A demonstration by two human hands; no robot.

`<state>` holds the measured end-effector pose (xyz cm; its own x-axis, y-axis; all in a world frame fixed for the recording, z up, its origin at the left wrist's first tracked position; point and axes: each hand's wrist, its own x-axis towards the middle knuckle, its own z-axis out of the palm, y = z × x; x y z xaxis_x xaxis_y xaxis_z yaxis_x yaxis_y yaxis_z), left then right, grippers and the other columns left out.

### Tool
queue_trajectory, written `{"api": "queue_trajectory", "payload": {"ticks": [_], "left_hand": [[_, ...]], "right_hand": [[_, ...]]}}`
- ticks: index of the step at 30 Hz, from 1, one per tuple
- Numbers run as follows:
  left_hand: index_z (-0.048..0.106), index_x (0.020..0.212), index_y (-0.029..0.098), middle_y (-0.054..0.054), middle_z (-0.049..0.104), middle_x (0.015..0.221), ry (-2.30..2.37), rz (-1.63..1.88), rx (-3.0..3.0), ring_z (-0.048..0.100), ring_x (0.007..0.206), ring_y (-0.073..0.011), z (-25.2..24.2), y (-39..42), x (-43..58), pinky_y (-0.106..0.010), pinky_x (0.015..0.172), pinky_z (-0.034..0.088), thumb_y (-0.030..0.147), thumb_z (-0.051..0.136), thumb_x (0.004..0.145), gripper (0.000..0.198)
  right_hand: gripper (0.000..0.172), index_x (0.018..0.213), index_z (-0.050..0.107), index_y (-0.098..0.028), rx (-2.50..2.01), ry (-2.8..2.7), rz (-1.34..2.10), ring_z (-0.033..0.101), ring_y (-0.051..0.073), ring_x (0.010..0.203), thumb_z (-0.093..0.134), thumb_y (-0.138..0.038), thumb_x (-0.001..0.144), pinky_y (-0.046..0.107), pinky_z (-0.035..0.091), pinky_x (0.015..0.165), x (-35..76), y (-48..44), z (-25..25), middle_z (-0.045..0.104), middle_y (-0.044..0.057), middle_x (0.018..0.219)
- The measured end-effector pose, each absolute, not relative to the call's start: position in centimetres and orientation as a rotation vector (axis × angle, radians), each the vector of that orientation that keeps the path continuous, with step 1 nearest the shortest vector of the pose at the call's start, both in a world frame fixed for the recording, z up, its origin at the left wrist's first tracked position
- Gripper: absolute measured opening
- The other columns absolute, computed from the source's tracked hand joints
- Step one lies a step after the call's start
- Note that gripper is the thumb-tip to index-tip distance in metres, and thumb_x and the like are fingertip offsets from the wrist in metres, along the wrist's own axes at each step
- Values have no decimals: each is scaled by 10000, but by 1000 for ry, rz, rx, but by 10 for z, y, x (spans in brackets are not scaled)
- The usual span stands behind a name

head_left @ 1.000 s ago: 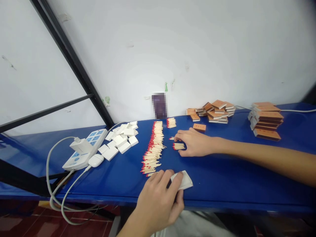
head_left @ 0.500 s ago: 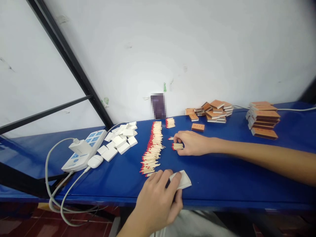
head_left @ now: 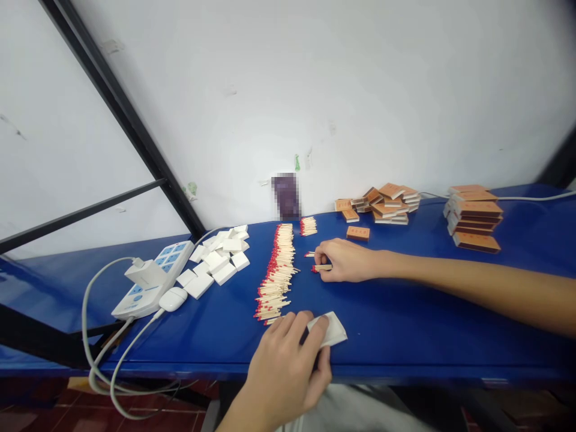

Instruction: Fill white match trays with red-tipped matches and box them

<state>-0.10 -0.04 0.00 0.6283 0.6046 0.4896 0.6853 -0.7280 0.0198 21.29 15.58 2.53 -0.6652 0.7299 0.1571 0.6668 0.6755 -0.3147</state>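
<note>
Head cam, at a blue table against a white wall: the person's right hand reaches across from the rt, fingers curled in and pinching a small bundle of matches, red tips pointing left. The bundle lies on the tabletop just rt of the long row of matches, apart from it, w/ one loose match just behind. Compared w/ a sec ago the fingers have drawn tighter: the bundle, then fanned wider under a looser hand, now shows only as a short tuft at the fingertips, so the gathering looks about done. The left hand hasn't shifted. It sits at the near edge, fingers pressed down on a white tray, thumb closing from below, w/ the tray's far corner sticking out to the rt. Elsewhere: a heap of white trays and a power strip w/ grey cords at left, a small match pile at the back, one orange sleeve just behind the rt hand, a loose heap of sleeves and a neater stack far rt.
</note>
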Motion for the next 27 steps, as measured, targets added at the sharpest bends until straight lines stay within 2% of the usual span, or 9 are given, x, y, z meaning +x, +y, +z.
{"api": "queue_trajectory", "payload": {"ticks": [9,14,18,22,27], "left_hand": [[519,1288,158,-125,602,1115,-1080,-698,-2674,604,935,-291,-1,0,0,-454,776,550,219,435,933,369],[445,1370,154,-126,603,1126,-1091,-702,-2662,602,968,-295,0,-1,0,-449,788,549,232,428,942,435],[482,1289,162,-116,607,1144,-1131,-722,-2691,600,978,-293,0,-1,1,-455,816,542,234,433,937,363],[509,1206,169,-107,613,1118,-1148,-731,-2698,600,974,-293,-1,0,0,-459,823,538,230,430,934,290],[506,1213,163,-111,612,1109,-1130,-728,-2695,601,964,-295,-1,0,0,-462,814,537,231,419,937,298]], "right_hand": [[143,800,655,-212,-1073,-2712,453,600,158,635,667,-330,720,256,357,556,213,142,40,699,6,763],[131,784,646,-219,-1043,-2802,440,595,167,663,673,-318,703,264,354,574,210,122,51,688,2,751],[144,784,639,-212,-1035,-2829,475,600,173,701,683,-294,673,265,365,596,208,114,55,698,15,809],[134,772,628,-214,-1039,-2853,478,571,158,648,673,-301,680,258,352,571,209,113,57,671,4,739],[123,751,615,-212,-1062,-2882,487,552,147,603,661,-293,670,256,332,525,215,120,59,650,-5,685]]}}
